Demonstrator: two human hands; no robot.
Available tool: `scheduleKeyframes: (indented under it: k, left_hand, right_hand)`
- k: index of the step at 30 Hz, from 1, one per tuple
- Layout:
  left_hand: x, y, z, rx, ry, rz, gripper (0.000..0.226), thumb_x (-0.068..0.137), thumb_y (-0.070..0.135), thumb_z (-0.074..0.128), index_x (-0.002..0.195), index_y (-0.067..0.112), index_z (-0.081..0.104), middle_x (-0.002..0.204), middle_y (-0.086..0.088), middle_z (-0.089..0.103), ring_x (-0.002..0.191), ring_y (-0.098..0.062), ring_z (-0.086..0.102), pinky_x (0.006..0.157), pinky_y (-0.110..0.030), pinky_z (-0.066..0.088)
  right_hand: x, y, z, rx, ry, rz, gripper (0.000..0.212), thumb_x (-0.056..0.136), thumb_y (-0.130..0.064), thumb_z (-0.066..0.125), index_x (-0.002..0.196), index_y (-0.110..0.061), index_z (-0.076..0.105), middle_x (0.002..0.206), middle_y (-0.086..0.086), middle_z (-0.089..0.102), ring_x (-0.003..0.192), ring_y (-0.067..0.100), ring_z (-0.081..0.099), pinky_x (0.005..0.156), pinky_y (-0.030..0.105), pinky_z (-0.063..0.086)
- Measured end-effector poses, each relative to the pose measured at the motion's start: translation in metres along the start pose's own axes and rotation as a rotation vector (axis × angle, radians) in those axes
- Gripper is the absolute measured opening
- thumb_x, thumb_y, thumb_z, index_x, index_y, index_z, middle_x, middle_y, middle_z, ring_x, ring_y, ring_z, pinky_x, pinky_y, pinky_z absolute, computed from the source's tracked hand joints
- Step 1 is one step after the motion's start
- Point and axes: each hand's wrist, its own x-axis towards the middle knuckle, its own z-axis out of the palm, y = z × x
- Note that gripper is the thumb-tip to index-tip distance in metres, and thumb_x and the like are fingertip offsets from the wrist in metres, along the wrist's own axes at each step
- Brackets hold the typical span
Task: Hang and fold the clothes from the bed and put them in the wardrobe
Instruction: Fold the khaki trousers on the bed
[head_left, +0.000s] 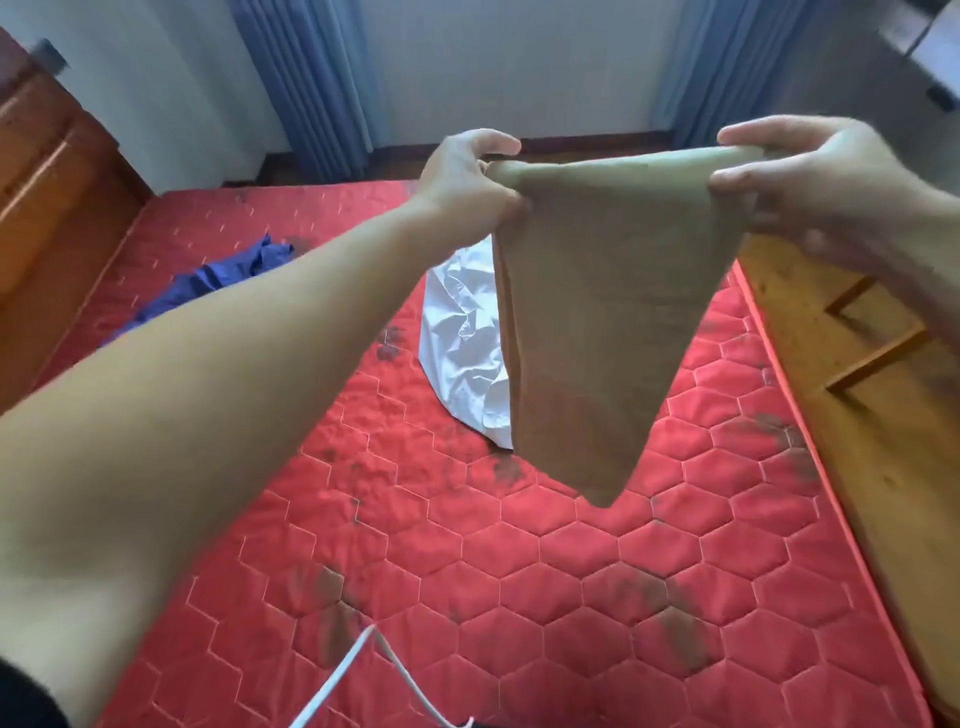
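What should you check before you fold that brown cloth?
1. Left hand grips its top corner of the brown cloth: ok.
2. Right hand grips the other top corner: ok.
3. Cloth hangs free above the red mattress, not touching it: ok, as far as the view shows.
4. Cloth hangs flat: not ok, it narrows to a point at the bottom.
5. Room to lay it down: ok, the near mattress is bare; the white garment and blue garment lie farther away.
6. Hanger or wardrobe close by: cannot tell, neither is clearly in view.
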Motion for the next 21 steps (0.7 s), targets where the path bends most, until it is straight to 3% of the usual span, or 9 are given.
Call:
scheduleKeyframes:
  k: [5, 7, 10, 14, 18, 21]
  left_hand:
    - [0.01, 0.017, -0.003, 0.053, -0.104, -0.007, 0.052, 0.071, 0.008, 0.08, 0.118, 0.024, 0.065, 0.096, 0.003, 0.062, 0.078, -0.009, 0.062, 0.069, -0.015, 0.054]
    - [0.012, 0.022, -0.003, 0.188, -0.146, 0.039, 0.041, 0.069, 0.011, 0.081, 0.106, 0.025, 0.07, 0.084, 0.006, 0.06, 0.068, -0.006, 0.058, 0.06, -0.015, 0.051]
    - [0.014, 0.026, 0.003, 0.437, -0.218, 0.129, 0.03, 0.066, 0.009, 0.077, 0.094, 0.016, 0.071, 0.078, -0.001, 0.061, 0.064, -0.014, 0.056, 0.058, -0.028, 0.053]
    - [0.018, 0.024, 0.016, 0.555, -0.248, 0.131, 0.024, 0.067, 0.002, 0.07, 0.091, 0.002, 0.068, 0.076, -0.004, 0.056, 0.062, -0.016, 0.051, 0.052, -0.022, 0.044]
    - [0.025, 0.012, 0.022, 0.51, -0.198, 0.077, 0.028, 0.072, 0.003, 0.066, 0.095, 0.014, 0.074, 0.087, -0.001, 0.062, 0.072, -0.016, 0.056, 0.056, -0.02, 0.047]
    - [0.036, 0.008, 0.016, 0.583, -0.162, 0.105, 0.015, 0.075, 0.011, 0.065, 0.087, 0.014, 0.074, 0.079, -0.003, 0.061, 0.066, -0.016, 0.052, 0.054, -0.023, 0.047]
  right_hand:
    - [-0.002, -0.02, -0.009, -0.226, 0.019, -0.005, 0.043, 0.079, -0.006, 0.074, 0.12, -0.013, 0.066, 0.102, 0.008, 0.063, 0.056, 0.003, 0.058, 0.052, 0.011, 0.05]
    - [0.0, -0.021, -0.014, -0.283, 0.017, -0.015, 0.044, 0.076, -0.013, 0.079, 0.119, -0.016, 0.067, 0.101, 0.006, 0.067, 0.064, 0.004, 0.059, 0.053, 0.01, 0.05]
    - [0.007, -0.015, -0.016, -0.498, -0.016, -0.086, 0.053, 0.069, -0.027, 0.085, 0.118, -0.024, 0.067, 0.1, -0.005, 0.066, 0.077, 0.0, 0.058, 0.06, 0.007, 0.049]
    - [0.017, 0.006, -0.003, -0.919, -0.113, -0.172, 0.044, 0.064, -0.024, 0.085, 0.105, -0.018, 0.07, 0.098, 0.005, 0.067, 0.085, 0.019, 0.059, 0.07, 0.026, 0.043]
    - [0.03, 0.024, 0.009, -1.088, -0.064, -0.21, 0.015, 0.075, -0.023, 0.074, 0.086, -0.013, 0.073, 0.091, 0.008, 0.064, 0.085, 0.026, 0.057, 0.073, 0.035, 0.05]
    - [0.039, 0.016, 0.009, -1.14, -0.085, -0.236, 0.01, 0.077, -0.03, 0.074, 0.085, -0.024, 0.073, 0.12, 0.008, 0.052, 0.109, 0.029, 0.05, 0.093, 0.043, 0.047]
